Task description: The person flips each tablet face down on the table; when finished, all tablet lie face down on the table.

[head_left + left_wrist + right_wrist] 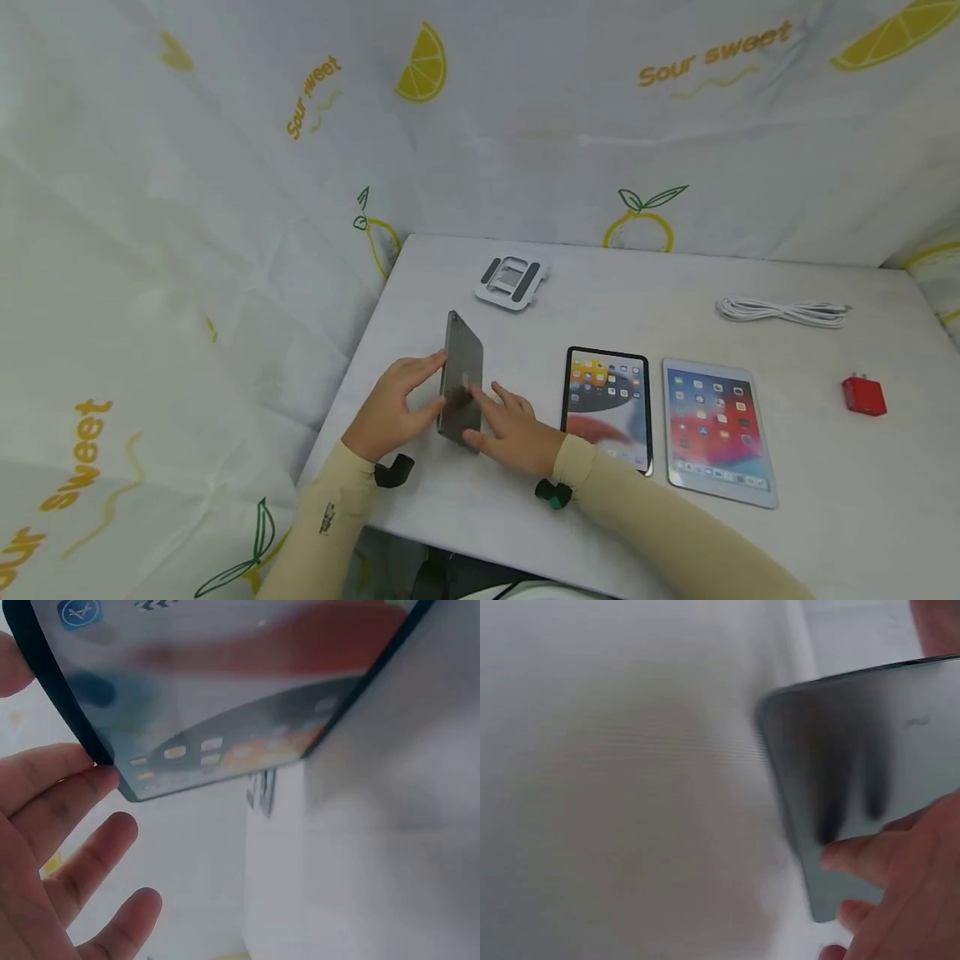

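A dark grey tablet stands on edge, tilted, between my two hands, its back facing right. My left hand pinches it along its left edge with thumb and fingers. The left wrist view shows the lit screen with app icons, two fingers at the frame and the other fingers spread off it. My right hand lays its fingertips on the tablet's back, fingers fairly straight. In the right wrist view the back is smooth and shiny, with finger reflections.
To the right lie a black-framed tablet and a white-framed tablet, screens up. A folded white stand sits at the back. Farther right are a coiled white cable and a red charger plug on the white table.
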Motion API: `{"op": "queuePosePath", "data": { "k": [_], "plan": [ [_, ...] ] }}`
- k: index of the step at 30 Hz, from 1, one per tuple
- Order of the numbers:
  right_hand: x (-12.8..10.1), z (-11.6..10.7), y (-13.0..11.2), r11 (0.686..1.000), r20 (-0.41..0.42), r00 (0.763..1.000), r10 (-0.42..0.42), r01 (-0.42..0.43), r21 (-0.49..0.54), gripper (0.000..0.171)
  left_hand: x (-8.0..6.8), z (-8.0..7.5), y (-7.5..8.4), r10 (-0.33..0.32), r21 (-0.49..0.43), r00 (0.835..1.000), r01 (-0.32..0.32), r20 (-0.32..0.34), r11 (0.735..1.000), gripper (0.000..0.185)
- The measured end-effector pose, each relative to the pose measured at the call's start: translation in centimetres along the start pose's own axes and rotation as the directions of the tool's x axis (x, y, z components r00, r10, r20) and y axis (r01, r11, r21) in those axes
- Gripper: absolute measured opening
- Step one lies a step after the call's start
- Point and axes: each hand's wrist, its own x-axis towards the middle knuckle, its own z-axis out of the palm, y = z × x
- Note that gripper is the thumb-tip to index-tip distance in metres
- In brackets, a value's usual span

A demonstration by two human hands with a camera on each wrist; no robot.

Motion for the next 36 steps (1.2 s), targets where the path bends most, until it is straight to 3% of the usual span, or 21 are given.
{"op": "queuePosePath", "data": {
  "k": [4, 8, 13, 16, 27, 32, 36],
  "plan": [
    [-0.5, 1.3, 1.2, 0.987, 0.028, 0.999, 0.034, -0.029, -0.156, 0.086, -0.6, -0.3, -1.2, -0.069, 0.004, 0.997, 0.070, -0.037, 0.998, 0.061],
    [-1.4, 1.7, 1.7, 0.979, 0.003, 1.000, 0.031, -0.030, -0.203, 0.081, -0.8, 0.3, -2.1, -0.161, -0.030, 0.986, 0.160, -0.035, 0.987, 0.060],
    [-2.7, 1.3, 1.9, 0.954, -0.059, 0.996, 0.074, -0.088, -0.285, 0.080, -0.3, 2.1, -2.7, -0.311, 0.001, 0.949, 0.312, 0.042, 0.950, 0.062],
    [-3.3, 1.0, 2.0, 0.941, -0.077, 0.992, 0.102, -0.122, -0.317, 0.082, 0.0, 3.3, -2.7, -0.361, 0.044, 0.930, 0.359, 0.072, 0.932, 0.062],
    [-4.7, 0.3, 2.6, 0.929, -0.135, 0.983, 0.123, -0.162, -0.334, 0.081, 0.9, 5.7, -2.2, -0.396, 0.180, 0.906, 0.369, 0.148, 0.912, 0.061],
    [-5.1, 0.3, 2.9, 0.921, -0.160, 0.979, 0.130, -0.179, -0.347, 0.082, 1.3, 6.4, -2.5, -0.350, 0.218, 0.925, 0.315, 0.146, 0.924, 0.057],
    [-5.8, 0.5, 3.3, 0.884, -0.182, 0.975, 0.126, -0.194, -0.425, 0.082, 1.4, 7.0, -2.2, -0.306, 0.257, 0.933, 0.254, 0.189, 0.932, 0.055]
  ]
}}
